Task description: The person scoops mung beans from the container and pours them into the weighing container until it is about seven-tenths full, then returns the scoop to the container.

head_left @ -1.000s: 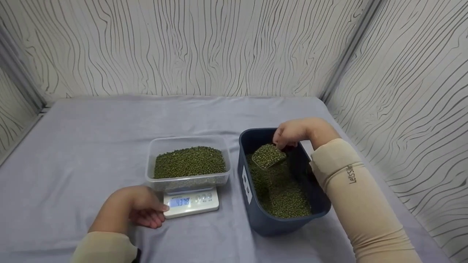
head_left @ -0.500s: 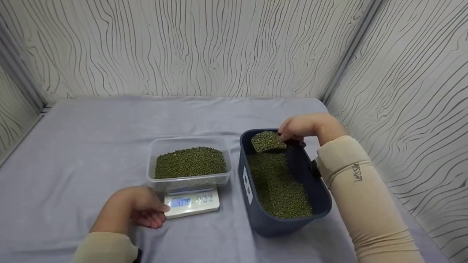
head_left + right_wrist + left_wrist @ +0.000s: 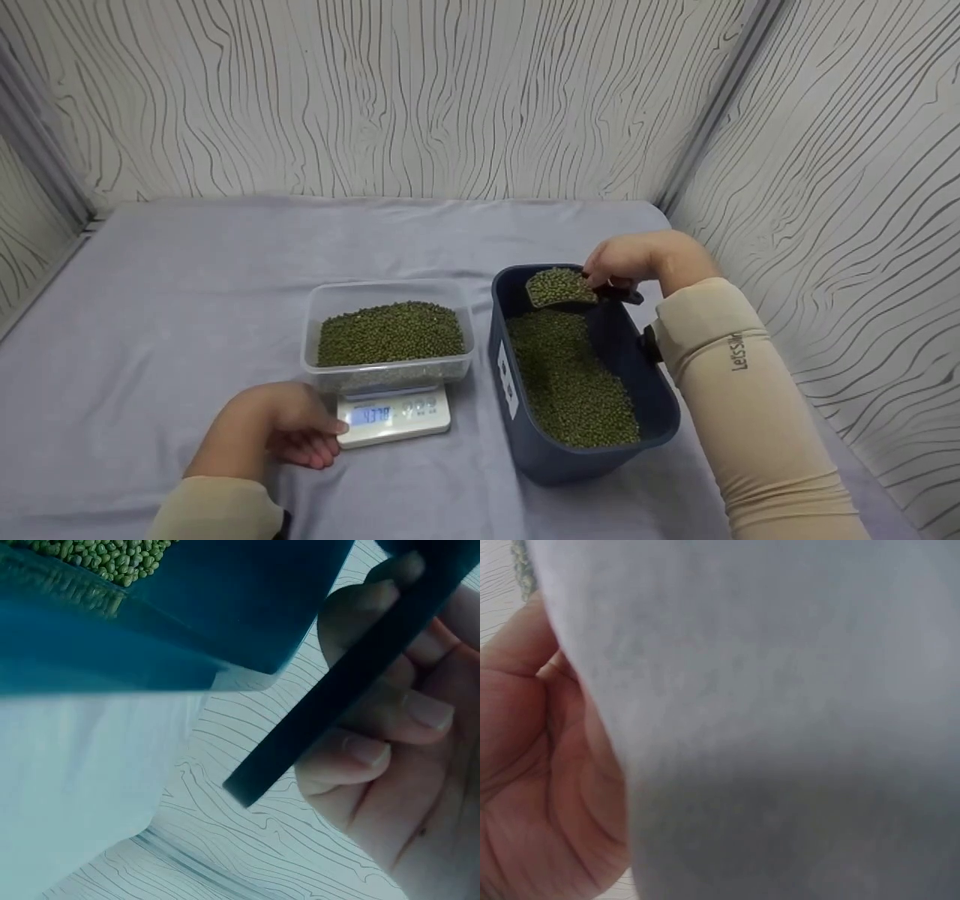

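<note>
My right hand (image 3: 621, 262) grips the black handle (image 3: 337, 712) of a scoop (image 3: 562, 304) heaped with green mung beans (image 3: 559, 285). It holds the scoop level near the far end of a dark blue bin (image 3: 570, 457), above the mung beans inside. At the left, my left hand (image 3: 304, 424) pinches the left edge of a white kitchen scale (image 3: 397, 431) with its thumb on top; some of the grip is hidden. On the scale stands a clear plastic container (image 3: 390, 367) part full of mung beans. Its display is lit. Grey cloth (image 3: 780, 690) fills most of the left wrist view.
A pale grey cloth (image 3: 187, 300) covers the table. Patterned white panels (image 3: 375, 97) rise behind it and at both sides. The bin stands right of the scale, a narrow gap away, and a white label (image 3: 506, 380) shows on its left side.
My right hand has lifted the scoop of mung beans off the heap toward the bin's far end, levelled it, then shifted slightly right. The left hand and scale stay put.
</note>
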Tool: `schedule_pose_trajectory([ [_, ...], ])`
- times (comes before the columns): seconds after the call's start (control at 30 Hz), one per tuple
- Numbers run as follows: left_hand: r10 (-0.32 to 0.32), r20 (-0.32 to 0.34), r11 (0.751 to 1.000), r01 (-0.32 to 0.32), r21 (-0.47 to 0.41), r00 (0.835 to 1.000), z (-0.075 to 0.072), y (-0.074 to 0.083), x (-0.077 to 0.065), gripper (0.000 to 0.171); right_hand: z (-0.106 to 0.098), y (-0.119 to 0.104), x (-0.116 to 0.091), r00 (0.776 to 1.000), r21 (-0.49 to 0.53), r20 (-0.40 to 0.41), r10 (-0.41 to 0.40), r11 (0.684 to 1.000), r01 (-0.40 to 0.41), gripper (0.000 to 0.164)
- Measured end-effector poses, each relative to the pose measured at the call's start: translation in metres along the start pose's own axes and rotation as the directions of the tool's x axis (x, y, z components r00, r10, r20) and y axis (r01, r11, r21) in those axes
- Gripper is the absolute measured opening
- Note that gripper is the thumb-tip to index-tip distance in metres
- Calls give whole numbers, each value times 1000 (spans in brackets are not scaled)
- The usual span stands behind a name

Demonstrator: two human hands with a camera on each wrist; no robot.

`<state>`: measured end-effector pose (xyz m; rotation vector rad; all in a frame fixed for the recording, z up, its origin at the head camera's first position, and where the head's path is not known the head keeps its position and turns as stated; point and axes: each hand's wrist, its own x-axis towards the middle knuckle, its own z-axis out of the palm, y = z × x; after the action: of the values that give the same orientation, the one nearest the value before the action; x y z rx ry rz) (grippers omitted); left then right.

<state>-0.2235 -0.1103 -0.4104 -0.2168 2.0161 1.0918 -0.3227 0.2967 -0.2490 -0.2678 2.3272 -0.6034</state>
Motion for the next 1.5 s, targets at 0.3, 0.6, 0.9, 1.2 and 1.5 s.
schedule_pose_trajectory([
  [0.3,3,-3,1000,-3,3,1000,0,-1,1,26,2,-3,2,999,0,-22,47,999,-47,29],
  [0.6,7,-8,1000,-7,6,1000,0,0,1,26,2,-3,1,999,18,9,31,999,-31,25],
  [0.9,6,-6,1000,-6,8,1000,-1,0,1,26,1,-4,0,1000,24,11,24,999,-24,27],
  [1.2,3,-4,1000,-3,3,1000,-1,0,1,26,-2,-19,-1,1000,-28,7,16,999,-15,26],
  [1.5,-3,8,1000,3,8,1000,-1,0,2,26,-2,-45,6,1000,-42,5,2,999,-2,28],
])
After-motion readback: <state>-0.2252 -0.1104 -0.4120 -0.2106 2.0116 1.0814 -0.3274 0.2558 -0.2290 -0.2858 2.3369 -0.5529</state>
